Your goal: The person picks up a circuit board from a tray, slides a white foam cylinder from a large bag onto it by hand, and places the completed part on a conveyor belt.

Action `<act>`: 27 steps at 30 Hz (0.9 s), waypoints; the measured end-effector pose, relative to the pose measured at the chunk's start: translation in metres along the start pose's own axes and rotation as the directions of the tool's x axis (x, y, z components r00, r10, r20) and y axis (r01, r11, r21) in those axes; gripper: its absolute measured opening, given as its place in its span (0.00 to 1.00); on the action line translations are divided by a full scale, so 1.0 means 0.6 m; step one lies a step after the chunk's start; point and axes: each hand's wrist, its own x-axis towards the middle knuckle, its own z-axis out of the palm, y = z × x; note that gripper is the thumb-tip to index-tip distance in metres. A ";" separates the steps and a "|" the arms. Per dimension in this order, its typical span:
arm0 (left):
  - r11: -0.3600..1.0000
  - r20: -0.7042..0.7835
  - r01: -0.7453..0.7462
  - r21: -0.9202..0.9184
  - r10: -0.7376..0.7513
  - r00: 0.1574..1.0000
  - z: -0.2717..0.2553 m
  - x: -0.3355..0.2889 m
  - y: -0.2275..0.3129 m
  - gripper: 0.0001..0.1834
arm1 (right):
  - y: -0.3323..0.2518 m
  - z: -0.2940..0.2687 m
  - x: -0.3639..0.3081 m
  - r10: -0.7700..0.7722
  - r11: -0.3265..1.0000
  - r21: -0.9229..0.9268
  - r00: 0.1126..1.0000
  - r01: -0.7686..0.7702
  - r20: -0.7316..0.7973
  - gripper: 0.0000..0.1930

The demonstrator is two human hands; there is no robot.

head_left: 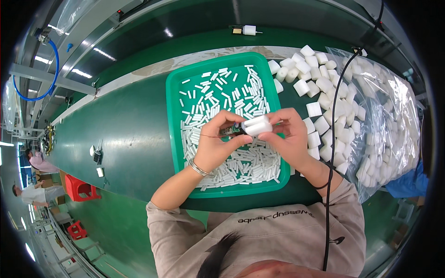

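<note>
Over the green tray, my two hands hold one small assembly between them. My left hand is closed round its dark part, which looks like a small circuit-board unit with a thin wire. At the other end, my right hand pinches a white, grooved, cotton-like piece, which butts against the dark part. Fingers hide the exact joint. Beneath both hands, many short white sticks lie loose in the tray, piled thickest toward me.
White cylindrical cotton-like plugs heap to the right, some inside a clear plastic bag. A black cable hangs past my right arm. A similar assembly lies on the far belt; small parts lie left on the green table.
</note>
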 end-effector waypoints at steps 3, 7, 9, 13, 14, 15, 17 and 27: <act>0.999 -0.070 -0.003 0.042 0.006 0.998 0.006 -0.003 0.008 0.17 | -0.001 0.000 0.001 0.153 0.975 0.163 0.988 -0.150 -0.005 0.13; 0.910 -0.004 -0.161 0.381 0.176 0.984 0.008 -0.007 0.020 0.18 | 0.003 0.006 -0.009 0.314 0.902 0.305 0.949 -0.305 0.020 0.13; 0.902 0.028 -0.151 0.404 0.152 0.988 0.007 -0.003 0.026 0.17 | 0.007 0.007 -0.008 0.309 0.905 0.300 0.951 -0.302 0.025 0.13; 0.889 0.065 -0.220 0.401 0.212 0.975 -0.019 0.016 0.014 0.14 | 0.004 0.013 -0.003 0.284 0.945 0.168 0.959 -0.281 0.004 0.14; 0.921 -0.018 -0.146 0.361 0.163 0.986 -0.028 0.029 0.019 0.13 | -0.001 0.014 -0.001 0.301 0.943 0.150 0.953 -0.296 -0.015 0.15; 0.978 -0.148 -0.094 0.186 0.123 0.981 -0.048 0.054 0.016 0.12 | -0.006 0.012 0.007 0.312 0.948 0.069 0.950 -0.311 0.005 0.19; 0.954 -0.296 0.034 0.297 0.058 0.953 -0.130 0.119 0.018 0.09 | 0.002 0.009 0.007 0.339 0.937 -0.120 0.936 -0.328 0.092 0.20; 0.961 -0.835 -0.016 -0.277 -0.232 0.498 -0.468 0.317 -0.077 0.39 | 0.003 0.007 0.004 0.330 0.881 -0.429 0.909 -0.199 0.256 0.11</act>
